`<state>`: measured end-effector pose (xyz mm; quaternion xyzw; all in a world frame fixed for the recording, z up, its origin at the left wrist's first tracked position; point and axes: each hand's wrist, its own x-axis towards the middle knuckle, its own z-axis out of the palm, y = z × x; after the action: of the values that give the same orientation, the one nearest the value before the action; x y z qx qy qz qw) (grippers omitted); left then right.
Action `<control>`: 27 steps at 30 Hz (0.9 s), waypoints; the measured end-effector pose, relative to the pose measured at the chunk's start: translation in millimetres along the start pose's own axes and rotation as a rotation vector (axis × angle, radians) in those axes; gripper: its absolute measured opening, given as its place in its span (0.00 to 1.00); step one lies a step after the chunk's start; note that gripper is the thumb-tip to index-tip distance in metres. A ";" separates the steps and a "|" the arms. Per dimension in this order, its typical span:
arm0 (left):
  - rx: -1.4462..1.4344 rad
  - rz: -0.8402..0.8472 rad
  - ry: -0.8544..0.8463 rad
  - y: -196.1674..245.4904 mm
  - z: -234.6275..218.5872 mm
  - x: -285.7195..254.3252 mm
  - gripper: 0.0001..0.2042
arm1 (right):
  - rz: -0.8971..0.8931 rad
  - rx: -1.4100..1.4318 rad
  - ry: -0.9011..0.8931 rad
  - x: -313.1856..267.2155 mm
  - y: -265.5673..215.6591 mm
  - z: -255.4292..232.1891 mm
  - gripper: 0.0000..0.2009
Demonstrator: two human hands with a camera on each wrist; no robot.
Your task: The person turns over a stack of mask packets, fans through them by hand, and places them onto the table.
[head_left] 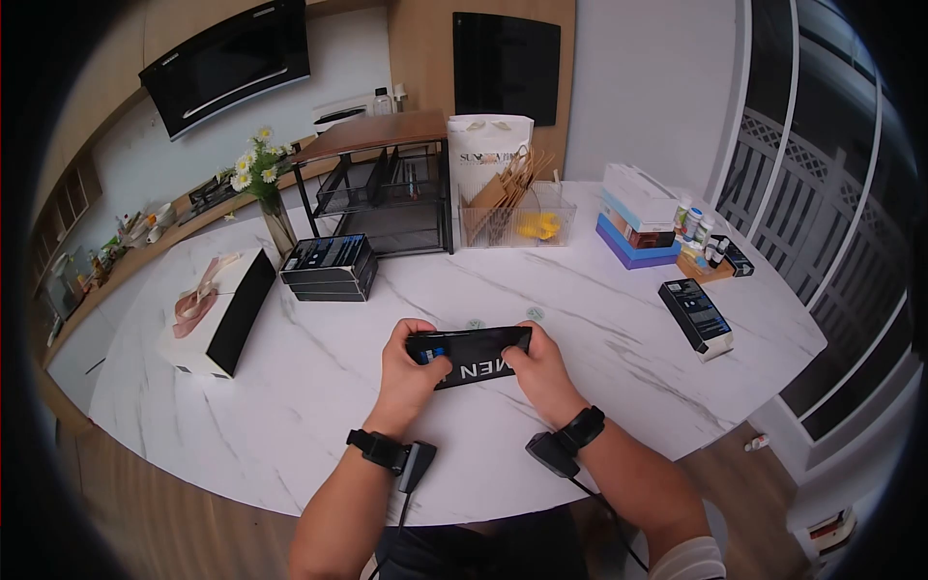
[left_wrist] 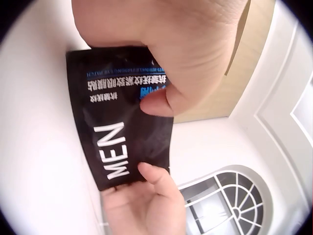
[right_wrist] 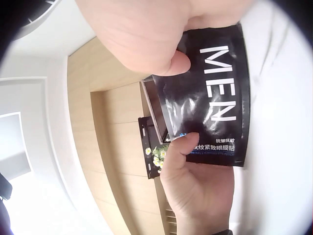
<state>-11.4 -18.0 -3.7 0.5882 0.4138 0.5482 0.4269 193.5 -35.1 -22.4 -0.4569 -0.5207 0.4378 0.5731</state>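
A flat black eye patch packet (head_left: 483, 348) with white MEN lettering is stretched level between both hands above the white marble-patterned table (head_left: 319, 425). My left hand (head_left: 404, 372) grips one end, its thumb pressed on the printed face beside the blue print. At the opposite end, my right hand (head_left: 549, 375) pinches the packet, thumb on top near the lettering. Small white and blue print runs across the packet (left_wrist: 107, 117) in the left wrist view. Most fingers are hidden behind it. Light glints off creases in the packet (right_wrist: 210, 88) in the right wrist view.
Stacked black boxes (head_left: 329, 269) and a white gift box (head_left: 208, 324) with a pink ribbon stand left. Behind are a black mesh organizer (head_left: 396, 227) and a clear bin (head_left: 551, 232). A black box (head_left: 698, 317) lies right, near more boxes (head_left: 633, 246) and small bottles.
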 end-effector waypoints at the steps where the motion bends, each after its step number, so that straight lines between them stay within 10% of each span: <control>1: 0.001 0.005 0.016 0.1 3.1 -0.9 0.23 | -0.003 0.003 -0.002 -0.9 -3.5 0.8 0.10; 6: -0.055 0.164 0.169 3.0 16.0 -6.2 0.20 | -0.021 0.114 0.001 -3.4 -9.4 0.2 0.10; 8: -0.080 -0.019 0.055 -4.2 10.6 -5.0 0.19 | -0.002 0.116 -0.003 -2.0 -1.3 0.8 0.10; 27: 0.059 0.047 -0.110 37.0 -2.5 -8.4 0.16 | 0.046 0.210 -0.028 4.3 -10.6 -13.3 0.22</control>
<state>-13.6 -36.7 29.4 0.6393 0.3918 0.5125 0.4185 207.3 -33.9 -11.6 -0.4000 -0.4691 0.5095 0.6002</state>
